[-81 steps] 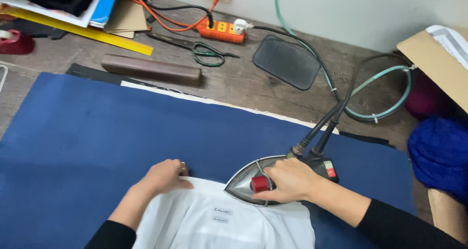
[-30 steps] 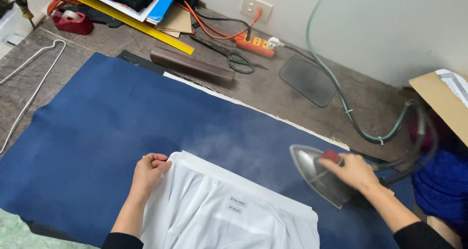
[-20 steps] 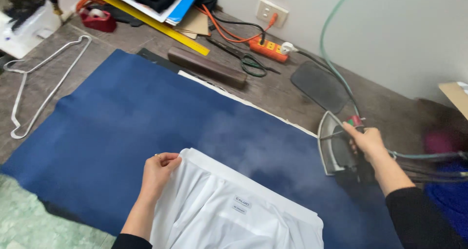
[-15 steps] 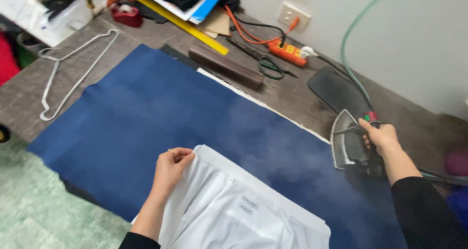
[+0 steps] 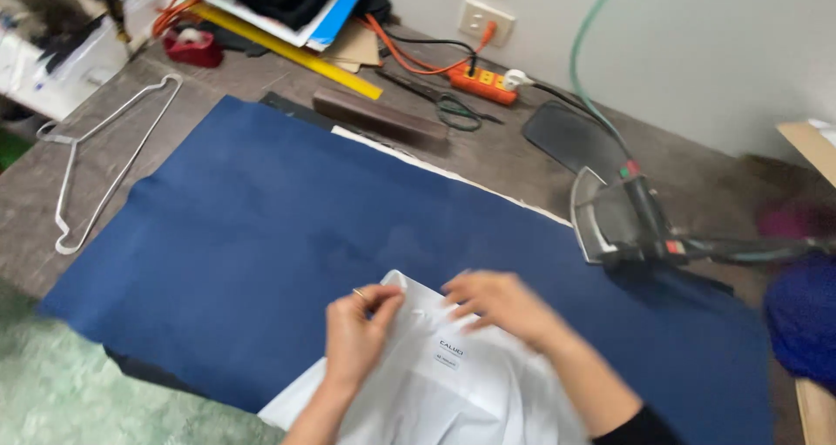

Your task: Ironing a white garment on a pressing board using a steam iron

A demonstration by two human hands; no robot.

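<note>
We worked at a grey table [image 5: 488,162] set against a pale wall [image 5: 697,44], with a blue cloth [image 5: 261,227] spread over most of it. A wire hanger [image 5: 104,166] lay at the left, a yellow ruler [image 5: 287,51] and an orange power strip [image 5: 479,79] toward the back. The iron [image 5: 610,223] stood tipped up on its end at the right, well apart from our hands.

Our left hand [image 5: 357,340] pinched the edge of the white shirt [image 5: 435,393], fingers closed on the fabric. Our right hand [image 5: 496,301] lay just beside it, fingers spread flat on the collar area.

The shirt lay at the near edge of the cloth, its collar end pointing away from us, its length running toward us.
</note>
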